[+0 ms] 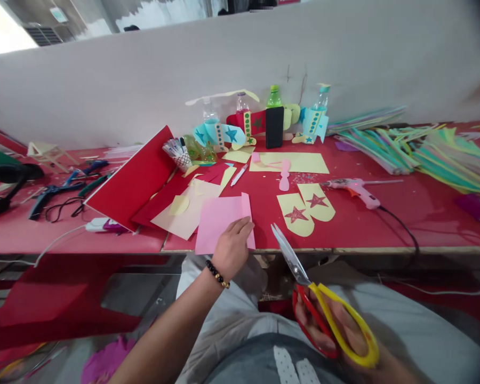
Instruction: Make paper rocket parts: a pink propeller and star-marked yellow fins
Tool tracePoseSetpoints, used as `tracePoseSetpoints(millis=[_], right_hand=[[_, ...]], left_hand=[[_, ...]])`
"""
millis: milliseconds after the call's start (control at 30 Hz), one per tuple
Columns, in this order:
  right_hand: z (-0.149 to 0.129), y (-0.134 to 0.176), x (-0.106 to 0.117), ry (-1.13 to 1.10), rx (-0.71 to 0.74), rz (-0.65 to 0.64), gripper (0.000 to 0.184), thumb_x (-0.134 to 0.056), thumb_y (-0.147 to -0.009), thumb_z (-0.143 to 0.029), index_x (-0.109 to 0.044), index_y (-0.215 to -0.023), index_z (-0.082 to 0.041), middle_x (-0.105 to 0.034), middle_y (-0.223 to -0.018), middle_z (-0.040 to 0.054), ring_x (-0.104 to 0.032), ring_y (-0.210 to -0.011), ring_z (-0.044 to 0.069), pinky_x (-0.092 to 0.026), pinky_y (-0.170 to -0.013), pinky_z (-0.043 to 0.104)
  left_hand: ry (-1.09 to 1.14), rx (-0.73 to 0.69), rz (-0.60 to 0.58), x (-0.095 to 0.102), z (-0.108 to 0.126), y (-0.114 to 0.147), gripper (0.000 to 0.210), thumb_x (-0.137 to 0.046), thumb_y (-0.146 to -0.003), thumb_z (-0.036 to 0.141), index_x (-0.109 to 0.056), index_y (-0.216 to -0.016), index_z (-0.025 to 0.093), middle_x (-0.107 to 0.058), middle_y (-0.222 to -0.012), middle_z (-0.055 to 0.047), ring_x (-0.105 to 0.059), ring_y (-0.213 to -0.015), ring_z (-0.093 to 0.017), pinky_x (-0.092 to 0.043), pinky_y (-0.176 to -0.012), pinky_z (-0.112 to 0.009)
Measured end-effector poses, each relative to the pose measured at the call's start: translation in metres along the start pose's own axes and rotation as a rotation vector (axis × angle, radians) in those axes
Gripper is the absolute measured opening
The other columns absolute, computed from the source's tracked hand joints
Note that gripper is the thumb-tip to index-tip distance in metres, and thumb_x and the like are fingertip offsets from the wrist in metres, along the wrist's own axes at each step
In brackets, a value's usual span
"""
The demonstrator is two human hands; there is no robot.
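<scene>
Pressed flat on a pink sheet of paper (216,221) at the table's front edge is my left hand (232,242), fingers stretched out over its right side. A narrow pink strip (245,205) lies along that side, partly under my fingertips. Above my lap, my right hand (346,325) grips scissors (294,261) by their red and yellow handles, blades pointing up and left towards the table. To the right of the pink sheet lie two pale yellow rounded pieces with red stars (306,208). A pink cut-out (285,176) rests behind them.
A pink glue gun (356,189) with a cord lies at right. Decorated bottles (274,96) and a black box (274,128) stand along the wall. At left are a leaning red board (132,181), a cup of pens (180,154) and pliers (54,197). Coloured strips (384,144) pile up far right.
</scene>
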State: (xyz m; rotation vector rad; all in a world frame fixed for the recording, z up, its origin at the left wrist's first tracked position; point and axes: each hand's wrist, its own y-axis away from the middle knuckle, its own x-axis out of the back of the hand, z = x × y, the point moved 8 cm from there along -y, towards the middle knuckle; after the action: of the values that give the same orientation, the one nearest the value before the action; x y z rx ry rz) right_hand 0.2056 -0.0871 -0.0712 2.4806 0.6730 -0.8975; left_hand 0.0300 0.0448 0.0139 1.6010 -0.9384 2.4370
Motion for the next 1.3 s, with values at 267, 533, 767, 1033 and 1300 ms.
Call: tracePoseSetpoints(millis=[267,533,767,1033,1300], right_hand=[[0.012,0.014,-0.007,0.162,-0.121,-0.053,0.07,-0.031,-0.083,-0.079,-0.063,-0.097,-0.019,-0.05,-0.055,0.0016,-0.036,-0.044,0.01,-0.027,-0.042,0.024],[0.006,0.023,-0.008,0.16,-0.075,-0.004,0.071,-0.028,-0.085,-0.077,-0.064,-0.096,-0.017,-0.05,-0.053,0.0025,-0.038,-0.042,0.012,-0.027,-0.043,0.027],[0.011,0.02,-0.015,0.046,-0.114,-0.022,0.068,-0.025,-0.087,-0.076,-0.06,-0.095,-0.018,-0.055,-0.057,0.0041,-0.037,-0.041,0.01,-0.024,-0.04,0.025],[0.014,0.008,-0.022,-0.052,-0.161,-0.053,0.076,-0.022,-0.085,-0.079,-0.06,-0.097,-0.014,-0.062,-0.078,0.0094,-0.04,-0.043,0.007,-0.031,-0.04,0.023],[0.013,0.0,-0.029,-0.123,-0.169,-0.114,0.08,-0.021,-0.082,-0.083,-0.059,-0.1,-0.015,-0.062,-0.093,0.0124,-0.042,-0.044,0.006,-0.033,-0.039,0.022]], left_hand=[[-0.044,0.017,0.004,-0.006,-0.006,0.007,0.047,-0.04,-0.081,-0.002,-0.063,-0.121,0.008,-0.062,-0.129,-0.014,-0.056,-0.122,-0.024,-0.048,-0.107,-0.04],[-0.078,0.053,0.0,-0.013,0.002,-0.015,0.05,-0.039,-0.078,-0.002,-0.062,-0.122,0.005,-0.062,-0.127,-0.019,-0.056,-0.122,-0.025,-0.047,-0.107,-0.041],[-0.114,0.015,0.011,-0.008,0.004,-0.011,0.045,-0.038,-0.082,0.0,-0.063,-0.119,0.006,-0.063,-0.125,-0.017,-0.055,-0.121,-0.025,-0.042,-0.111,-0.044],[-0.105,0.011,0.029,-0.011,0.004,-0.007,0.044,-0.039,-0.083,0.001,-0.063,-0.119,0.005,-0.064,-0.123,-0.018,-0.055,-0.122,-0.026,-0.043,-0.111,-0.045],[-0.063,-0.009,-0.027,-0.005,0.007,-0.006,0.045,-0.041,-0.084,0.008,-0.061,-0.124,0.005,-0.061,-0.128,-0.018,-0.051,-0.128,-0.027,-0.044,-0.11,-0.044]])
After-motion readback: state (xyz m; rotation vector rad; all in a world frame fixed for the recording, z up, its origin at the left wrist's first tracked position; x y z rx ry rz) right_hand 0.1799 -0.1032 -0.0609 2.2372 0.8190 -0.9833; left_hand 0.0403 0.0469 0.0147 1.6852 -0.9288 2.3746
